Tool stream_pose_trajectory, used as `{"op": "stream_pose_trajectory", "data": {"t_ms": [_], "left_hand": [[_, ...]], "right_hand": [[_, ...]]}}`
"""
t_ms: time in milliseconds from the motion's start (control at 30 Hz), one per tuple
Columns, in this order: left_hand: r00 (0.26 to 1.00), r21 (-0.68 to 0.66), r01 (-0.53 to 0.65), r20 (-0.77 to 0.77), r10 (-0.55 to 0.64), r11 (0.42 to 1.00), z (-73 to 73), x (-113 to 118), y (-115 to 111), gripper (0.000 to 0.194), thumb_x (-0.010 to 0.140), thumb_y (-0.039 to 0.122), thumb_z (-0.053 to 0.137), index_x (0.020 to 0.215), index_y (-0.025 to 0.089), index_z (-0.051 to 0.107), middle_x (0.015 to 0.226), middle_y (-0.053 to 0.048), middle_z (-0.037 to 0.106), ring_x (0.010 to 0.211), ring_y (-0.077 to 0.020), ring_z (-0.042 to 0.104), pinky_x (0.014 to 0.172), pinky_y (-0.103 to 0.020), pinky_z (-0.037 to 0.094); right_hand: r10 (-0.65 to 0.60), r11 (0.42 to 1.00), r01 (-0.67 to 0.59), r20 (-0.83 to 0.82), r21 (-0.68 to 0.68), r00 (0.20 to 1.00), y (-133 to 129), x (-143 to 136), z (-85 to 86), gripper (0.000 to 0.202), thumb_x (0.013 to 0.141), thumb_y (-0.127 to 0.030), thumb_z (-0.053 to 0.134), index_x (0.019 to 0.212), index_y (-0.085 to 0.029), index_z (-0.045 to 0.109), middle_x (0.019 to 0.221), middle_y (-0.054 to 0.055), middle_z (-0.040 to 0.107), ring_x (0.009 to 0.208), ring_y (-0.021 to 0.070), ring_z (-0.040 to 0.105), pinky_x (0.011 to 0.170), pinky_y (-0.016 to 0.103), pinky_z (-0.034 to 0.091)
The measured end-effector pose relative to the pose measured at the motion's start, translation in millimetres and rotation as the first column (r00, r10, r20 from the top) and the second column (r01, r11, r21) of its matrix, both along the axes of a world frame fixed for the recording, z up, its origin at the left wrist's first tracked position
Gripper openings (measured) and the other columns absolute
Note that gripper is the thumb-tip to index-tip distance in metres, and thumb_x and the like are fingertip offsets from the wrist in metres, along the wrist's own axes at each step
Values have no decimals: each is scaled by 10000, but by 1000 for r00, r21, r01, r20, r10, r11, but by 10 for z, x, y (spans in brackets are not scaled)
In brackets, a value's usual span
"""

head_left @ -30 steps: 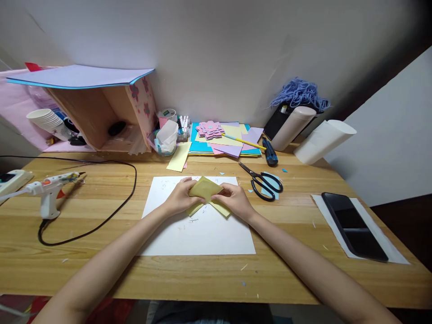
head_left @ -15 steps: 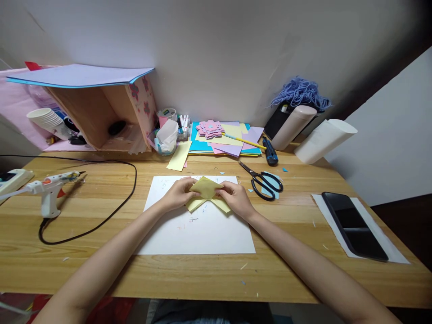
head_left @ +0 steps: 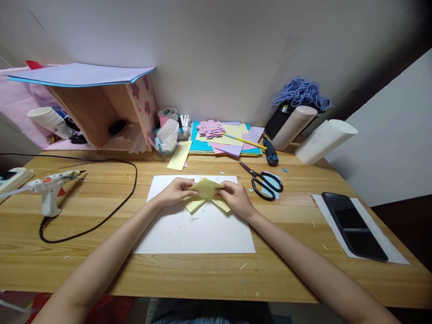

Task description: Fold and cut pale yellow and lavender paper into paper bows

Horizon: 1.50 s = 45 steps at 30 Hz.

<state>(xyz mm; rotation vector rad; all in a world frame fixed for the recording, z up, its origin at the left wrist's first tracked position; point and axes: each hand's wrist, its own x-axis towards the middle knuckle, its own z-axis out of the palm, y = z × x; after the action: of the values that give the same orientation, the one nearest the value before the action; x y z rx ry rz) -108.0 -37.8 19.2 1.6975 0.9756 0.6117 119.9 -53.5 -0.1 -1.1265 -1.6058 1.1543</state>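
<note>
A folded piece of yellow paper (head_left: pixel 206 187) is held over a white sheet (head_left: pixel 202 236) that bears a few small marks. My left hand (head_left: pixel 177 191) pinches the paper's left side between thumb and fingers. On the opposite side, my right hand (head_left: pixel 236 197) grips it the same way. Two flaps of the yellow paper spread apart below, leaving a notch between them. Black-handled scissors (head_left: pixel 263 182) lie to the right of my right hand, partly over a light blue paper piece (head_left: pixel 272 183).
A glue gun (head_left: pixel 52 191) and its looping black cable (head_left: pixel 135 180) occupy the left. Behind are a cardboard box (head_left: pixel 141 112), stacked coloured papers (head_left: pixel 199 146) with a pink paper flower (head_left: pixel 211 128), and a utility knife (head_left: pixel 270 152). A phone (head_left: pixel 354 225) lies at right.
My left hand has shifted slightly left along the yellow paper, and the left flap has spread a little further outward. My right hand stays nearly still.
</note>
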Motion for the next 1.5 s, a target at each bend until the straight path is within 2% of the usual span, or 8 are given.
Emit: {"op": "stream_pose_trajectory", "data": {"t_ms": [133,367,500,800,1200,1367,1433,1500], "left_hand": [[999,17,24,-42,-23,1000,16,-3,-3,249,768,371,564,812,156,682,803,-64,666,809,-208,587,723,-309,447],[991,98,-124,-43,129,987,38,160,-150,320,810,409,484,819,143,661,777,-38,621,731,-174,539,648,-256,427],[980,94,-193,-36,197,977,41,216,-194,401,839,477,434,731,143,626,649,-9,558,613,-136,467,569,-230,373],[947,4,-314,79,312,950,18,342,-236,438,850,523,400,685,143,543,660,-2,503,629,-128,420,585,-231,334],[909,97,-416,71,411,904,-65,394,-255,395,865,477,410,648,157,491,621,17,460,600,-118,407,564,-235,327],[930,193,-368,59,363,910,-66,378,-274,276,715,405,654,796,146,608,758,-16,602,705,-151,520,638,-240,405],[924,220,-381,48,380,898,-57,359,-265,263,718,383,655,821,142,632,782,-29,633,717,-159,545,651,-246,422],[919,246,-391,44,393,887,-42,324,-237,250,731,375,645,826,144,644,787,-31,648,718,-160,561,648,-245,430]], "right_hand": [[57,996,-59,34,72,998,-6,25,2,130,772,-217,532,739,-182,654,741,21,651,718,161,598,667,265,463],[36,983,-59,129,176,991,-29,36,11,163,798,-225,509,750,-194,661,718,13,643,685,158,579,651,255,437],[37,986,-55,114,160,993,-28,38,-2,150,795,-216,518,761,-198,663,731,11,658,685,159,603,650,252,444],[63,984,-83,124,156,990,-27,34,8,126,809,-253,550,773,-201,660,765,18,677,721,173,609,676,272,447],[111,979,-132,137,158,984,-26,38,33,123,808,-249,562,732,-190,638,711,7,644,675,153,583,647,256,424],[78,984,-98,135,151,988,-24,34,22,141,821,-264,550,742,-189,638,711,16,643,690,159,593,644,264,440],[84,983,-105,138,153,987,-9,89,57,130,812,-301,573,845,-194,640,807,31,659,740,165,609,689,279,461],[97,979,-121,147,163,984,12,199,116,279,756,-343,648,995,-207,600,965,53,649,836,178,615,761,300,472]]}}
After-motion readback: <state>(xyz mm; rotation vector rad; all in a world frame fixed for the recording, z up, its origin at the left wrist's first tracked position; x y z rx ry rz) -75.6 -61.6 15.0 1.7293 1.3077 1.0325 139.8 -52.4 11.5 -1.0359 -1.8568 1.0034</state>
